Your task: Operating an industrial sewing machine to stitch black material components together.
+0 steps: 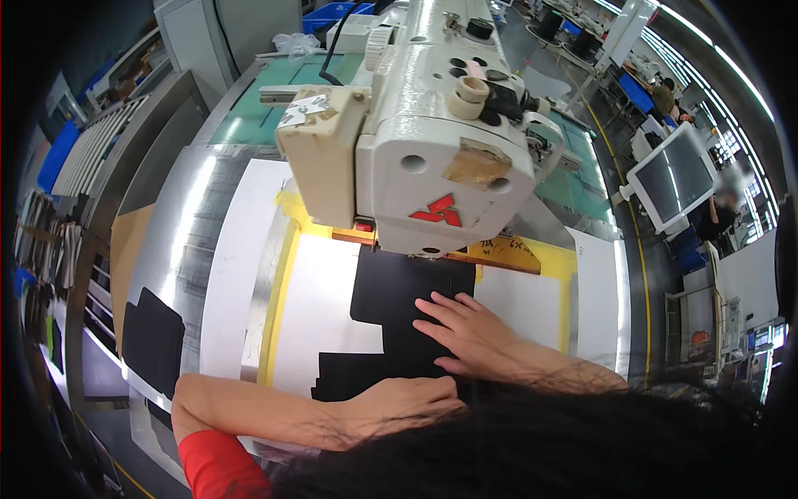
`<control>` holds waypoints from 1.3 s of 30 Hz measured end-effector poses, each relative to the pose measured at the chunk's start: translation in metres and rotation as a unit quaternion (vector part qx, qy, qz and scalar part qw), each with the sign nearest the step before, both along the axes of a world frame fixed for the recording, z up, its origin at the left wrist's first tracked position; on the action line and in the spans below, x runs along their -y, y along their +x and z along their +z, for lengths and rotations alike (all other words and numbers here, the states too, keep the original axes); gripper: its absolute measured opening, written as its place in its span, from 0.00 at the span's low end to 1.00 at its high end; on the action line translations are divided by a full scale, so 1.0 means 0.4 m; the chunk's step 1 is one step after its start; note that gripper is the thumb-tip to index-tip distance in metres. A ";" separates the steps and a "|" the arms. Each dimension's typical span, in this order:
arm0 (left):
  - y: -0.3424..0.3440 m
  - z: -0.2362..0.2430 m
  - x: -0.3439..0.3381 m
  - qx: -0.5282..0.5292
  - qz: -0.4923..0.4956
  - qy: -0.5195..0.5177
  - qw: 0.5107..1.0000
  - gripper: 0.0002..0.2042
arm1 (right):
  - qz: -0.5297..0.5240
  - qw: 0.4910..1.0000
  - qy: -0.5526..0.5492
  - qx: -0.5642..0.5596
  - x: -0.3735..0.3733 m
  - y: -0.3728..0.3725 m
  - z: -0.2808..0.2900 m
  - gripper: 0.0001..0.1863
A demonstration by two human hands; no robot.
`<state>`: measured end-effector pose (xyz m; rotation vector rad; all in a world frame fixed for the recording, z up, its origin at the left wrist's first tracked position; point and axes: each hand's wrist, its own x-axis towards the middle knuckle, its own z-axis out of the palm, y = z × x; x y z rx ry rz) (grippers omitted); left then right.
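A flat black cut panel, fabric or a similar sheet, lies on white sheeting under the sewing machine head. My right hand rests on the panel's right side, palm down, fingers spread and nothing gripped. Lower down, my left hand lies across the near part of the black material, its fingers curled in. Whatever those fingers may pinch is hidden by the hand and by dark hair along the lower edge. Yellow tape borders the white sheeting, and an orange-brown strip runs beneath the machine head.
Another black piece sits on the metal tabletop to the left. A monitor stands at the right beyond the table. Stacked material fills shelves at far left. Other people are in the background at upper right.
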<state>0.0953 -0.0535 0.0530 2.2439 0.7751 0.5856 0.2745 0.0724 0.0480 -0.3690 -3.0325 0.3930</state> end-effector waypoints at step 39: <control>-0.236 -0.123 -0.104 -0.060 0.134 0.040 0.988 0.02 | -0.824 0.499 0.264 -0.047 0.391 1.003 0.009 0.13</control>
